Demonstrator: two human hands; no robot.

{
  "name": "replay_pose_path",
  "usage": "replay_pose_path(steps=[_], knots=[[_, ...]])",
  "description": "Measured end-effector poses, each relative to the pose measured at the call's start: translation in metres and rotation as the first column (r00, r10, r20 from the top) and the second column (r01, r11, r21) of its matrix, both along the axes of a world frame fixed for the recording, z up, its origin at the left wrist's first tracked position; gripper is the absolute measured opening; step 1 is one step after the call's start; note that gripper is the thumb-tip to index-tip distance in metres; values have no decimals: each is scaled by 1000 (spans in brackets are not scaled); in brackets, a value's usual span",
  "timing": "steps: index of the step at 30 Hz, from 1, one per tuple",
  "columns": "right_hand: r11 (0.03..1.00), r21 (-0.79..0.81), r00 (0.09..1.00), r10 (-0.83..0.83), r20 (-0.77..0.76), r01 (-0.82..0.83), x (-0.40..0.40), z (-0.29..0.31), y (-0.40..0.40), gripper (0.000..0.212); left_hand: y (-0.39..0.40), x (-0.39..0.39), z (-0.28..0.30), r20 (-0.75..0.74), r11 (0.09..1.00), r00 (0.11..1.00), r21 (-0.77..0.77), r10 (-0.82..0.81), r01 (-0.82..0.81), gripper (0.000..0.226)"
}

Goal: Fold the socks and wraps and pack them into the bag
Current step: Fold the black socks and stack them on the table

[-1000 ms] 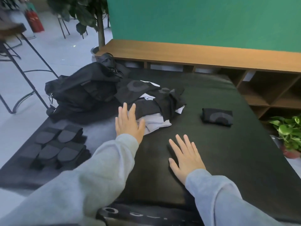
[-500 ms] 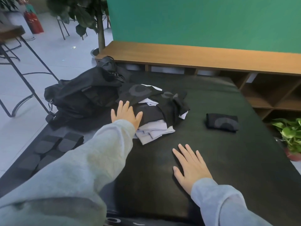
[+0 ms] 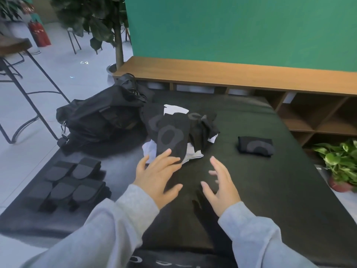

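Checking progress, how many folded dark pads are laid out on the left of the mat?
5: two in the back row, three in the front row. More could be stacked beneath; I cannot tell.

Black bag (image 3: 100, 117). Black sock (image 3: 172, 138) with a dark grey ring pattern, atop a heap of black and white cloths (image 3: 193, 130). Folded black piece (image 3: 256, 146) with a grey curved mark. Folded wraps (image 3: 71, 182): black with grey rounded ends. Mat (image 3: 270, 190): black. Sleeves (image 3: 257, 233): pale grey. Wall (image 3: 241, 29): green. Bench (image 3: 231, 74): brown wood. Extinguisher (image 3: 39, 33): red.
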State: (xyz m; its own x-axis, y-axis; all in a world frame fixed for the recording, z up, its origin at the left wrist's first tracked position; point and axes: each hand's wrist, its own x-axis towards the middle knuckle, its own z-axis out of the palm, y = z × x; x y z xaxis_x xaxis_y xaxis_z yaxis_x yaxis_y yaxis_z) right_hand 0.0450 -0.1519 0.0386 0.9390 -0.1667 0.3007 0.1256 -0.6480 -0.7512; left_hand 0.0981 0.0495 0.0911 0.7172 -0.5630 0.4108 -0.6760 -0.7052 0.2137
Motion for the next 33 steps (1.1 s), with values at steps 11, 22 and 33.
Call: replay_pose_path(steps=[11,22,33], knots=[[955,-290,987,104,119,-66,-15,3,20,18,2,-59,-26,-132,959,968,-216,-216,184,53],[961,-232,973,100,-206,-148,-66,-16,9,31,20,-76,-84,-179,968,984,-251,-24,-22,22],[914,-349,973,154,-173,-207,-83,-19,14,40,24,-91,-79,-223,938,968,-345,-111,28,19]])
